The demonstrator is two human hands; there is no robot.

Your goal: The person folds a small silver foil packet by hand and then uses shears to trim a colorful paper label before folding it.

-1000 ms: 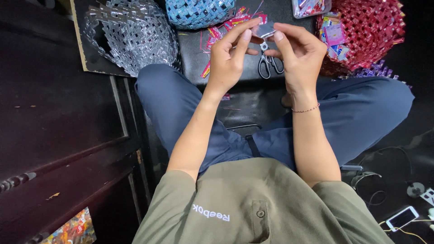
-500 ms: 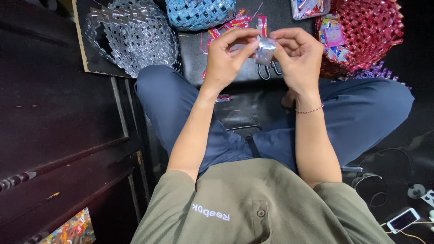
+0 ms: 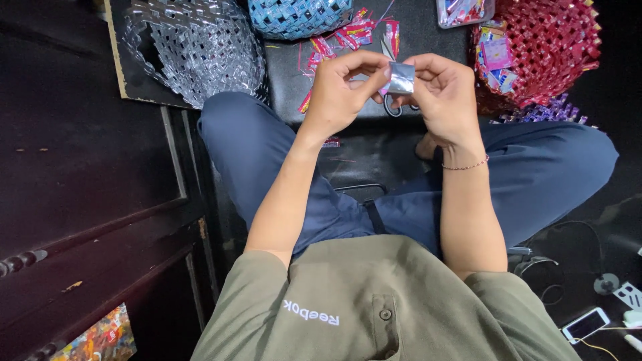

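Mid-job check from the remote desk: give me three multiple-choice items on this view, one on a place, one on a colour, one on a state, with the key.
1. Where is the red woven basket?
A. upper right of the view
B. lower left
C. on the person's lap

2. What colour is the folded piece held between the hands?
A. green
B. silver
C. orange

3. How is that piece held?
A. lying loose on the floor
B. by the right hand alone
C. pinched by the left hand and right hand together

Key: 1 A, it stands at the top right beside the knee. 2 B, it shines silver-grey. 3 C, fingers of both hands close on it.
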